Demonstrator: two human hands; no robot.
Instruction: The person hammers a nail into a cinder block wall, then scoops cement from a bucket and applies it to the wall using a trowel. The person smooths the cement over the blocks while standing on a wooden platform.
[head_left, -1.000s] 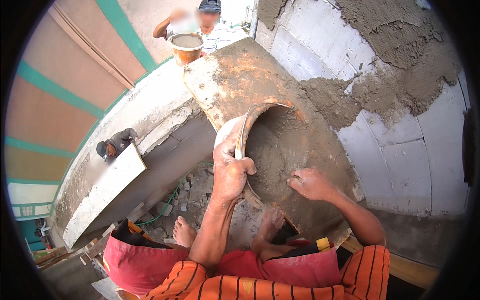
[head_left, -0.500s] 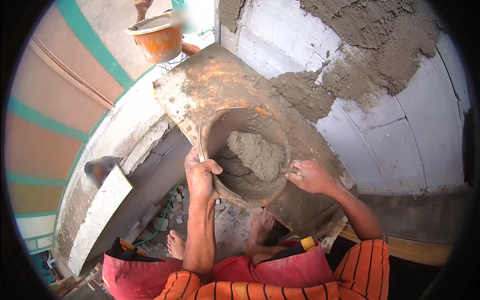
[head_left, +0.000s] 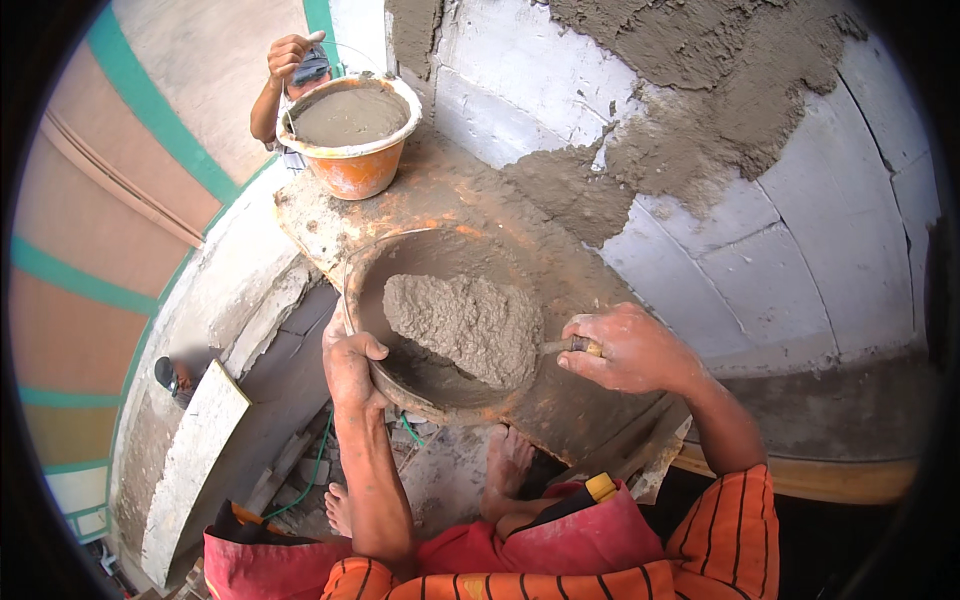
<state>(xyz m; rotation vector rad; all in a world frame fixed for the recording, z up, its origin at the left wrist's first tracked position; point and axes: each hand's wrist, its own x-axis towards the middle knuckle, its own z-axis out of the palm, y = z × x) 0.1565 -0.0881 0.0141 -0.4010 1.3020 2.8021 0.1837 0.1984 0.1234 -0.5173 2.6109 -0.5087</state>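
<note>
My left hand [head_left: 352,368] is closed on the near-left rim of a mortar-smeared bucket [head_left: 412,400], thumb over the edge. In my right hand [head_left: 632,350] is the handle of a trowel [head_left: 582,346], gripped at the bucket's right side. A thick heap of wet grey mortar [head_left: 462,325] covers the trowel's blade, over the bucket's opening. The bucket rests on a mortar-stained board [head_left: 580,290], its wire handle lying against the left rim.
An orange bucket [head_left: 355,175] full of mortar is at the board's far end, its wire handle held by a co-worker's hand [head_left: 290,55]. On the right rises a pale block wall [head_left: 740,270], partly plastered. Another person [head_left: 180,378] is lower left, beside a plank [head_left: 195,470].
The orange bucket has come lower and nearer, onto the board's far end, with its mortar now showing. My right hand has drawn the loaded trowel up, its mortar heap looking larger.
</note>
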